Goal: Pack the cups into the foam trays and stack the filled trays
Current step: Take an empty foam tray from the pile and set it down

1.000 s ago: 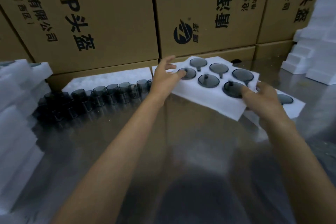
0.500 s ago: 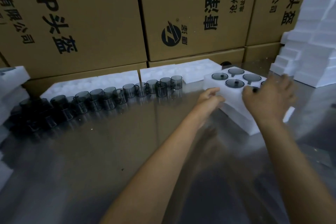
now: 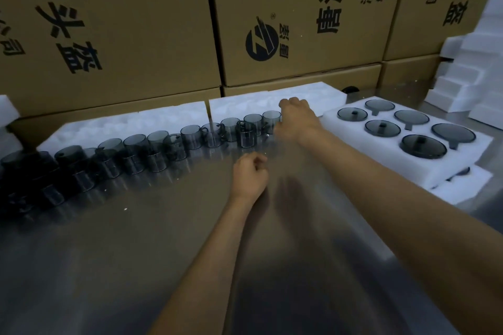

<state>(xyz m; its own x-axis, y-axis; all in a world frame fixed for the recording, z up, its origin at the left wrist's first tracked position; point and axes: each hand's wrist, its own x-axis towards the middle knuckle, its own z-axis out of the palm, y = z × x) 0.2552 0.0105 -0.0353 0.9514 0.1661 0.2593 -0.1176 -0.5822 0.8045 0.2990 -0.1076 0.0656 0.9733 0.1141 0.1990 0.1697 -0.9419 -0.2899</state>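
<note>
Cups [image 3: 246, 134] line the table; right hand [image 3: 295, 119] reaches one, grip unclear; left hand [image 3: 250, 175] clenched.

Single head-worn wide-angle view, looking forward and down across the metal table [image 3: 136, 253] toward the wall of cardboard boxes [image 3: 294, 16] at its far edge. Camera sits close above the table's near edge; both forearms enter from the bottom. Edges bend from lens distortion. No second view, so no overlap.
</note>
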